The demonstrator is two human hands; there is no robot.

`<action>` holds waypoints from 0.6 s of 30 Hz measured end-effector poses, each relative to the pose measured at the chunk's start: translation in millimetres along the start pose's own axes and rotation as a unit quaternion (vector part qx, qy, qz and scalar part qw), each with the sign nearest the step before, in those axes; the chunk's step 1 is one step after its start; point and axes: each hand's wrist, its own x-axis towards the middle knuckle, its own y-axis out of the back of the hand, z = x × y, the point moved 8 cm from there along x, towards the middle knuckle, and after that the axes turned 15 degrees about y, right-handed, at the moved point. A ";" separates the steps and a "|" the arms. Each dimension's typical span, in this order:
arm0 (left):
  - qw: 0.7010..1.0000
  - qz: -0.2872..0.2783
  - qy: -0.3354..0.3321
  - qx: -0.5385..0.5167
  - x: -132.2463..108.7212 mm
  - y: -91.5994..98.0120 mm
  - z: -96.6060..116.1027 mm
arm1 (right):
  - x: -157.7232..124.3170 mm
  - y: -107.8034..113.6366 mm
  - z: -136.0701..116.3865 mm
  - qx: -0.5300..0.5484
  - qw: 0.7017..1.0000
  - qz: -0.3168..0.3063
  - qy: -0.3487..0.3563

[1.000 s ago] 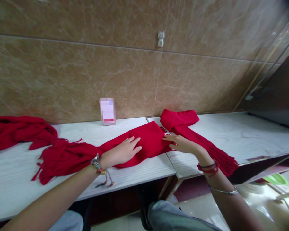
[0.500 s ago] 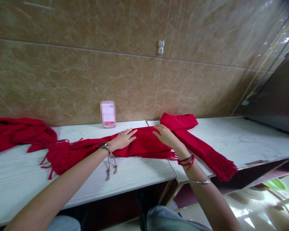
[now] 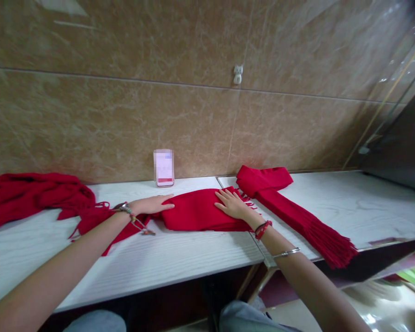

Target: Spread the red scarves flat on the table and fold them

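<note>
1. Brown marbled wall (image 3: 90, 122), white table (image 3: 186, 251), phone (image 3: 164, 167) standing up by the wall
2. Red scarf (image 3: 190, 212) lies folded mid-table, second scarf (image 3: 290, 207) just right of it
3. Right hand (image 3: 230, 204)'s flat on its right end, fingers spread, not gripping
4. Left hand (image 3: 151, 205)'s at the folded part's left end, can't tell if it's pinching
</note>
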 end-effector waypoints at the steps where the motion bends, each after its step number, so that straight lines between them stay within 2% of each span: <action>1: 1.000 -0.001 0.014 -0.021 -6.8 6.2 -16.1 | 0.7 -0.3 0.2 0.000 1.000 -0.002 0.005; 4: 0.999 0.000 0.046 -0.010 -32.5 15.3 -63.7 | 2.6 -2.3 2.0 -0.007 1.000 -0.002 0.019; 8: 0.999 0.029 0.033 0.001 -68.6 22.4 -106.0 | 4.1 -12.4 1.7 -0.034 0.996 -0.007 0.086; 9: 0.998 0.052 0.034 -0.005 -76.4 29.1 -115.0 | 3.7 -14.9 3.5 -0.042 0.995 -0.001 0.094; 11: 0.990 0.133 0.040 0.004 -92.1 52.4 -131.6 | 2.2 -18.8 10.9 -0.050 0.995 0.018 0.086; 14: 0.954 0.286 0.056 0.067 -117.9 95.1 -150.4 | -0.2 -25.6 13.4 -0.059 0.991 0.024 0.118; 15: 0.943 0.314 0.066 0.092 -124.4 103.7 -155.4 | -1.0 -27.3 12.9 -0.060 0.989 0.023 0.131; 16: 0.937 0.321 0.075 0.116 -128.3 106.9 -159.8 | -1.4 -28.2 12.9 -0.060 0.988 0.022 0.138; 18: 0.938 0.292 0.095 0.159 -129.7 98.6 -168.1 | -0.8 -27.3 15.2 -0.057 0.991 0.019 0.123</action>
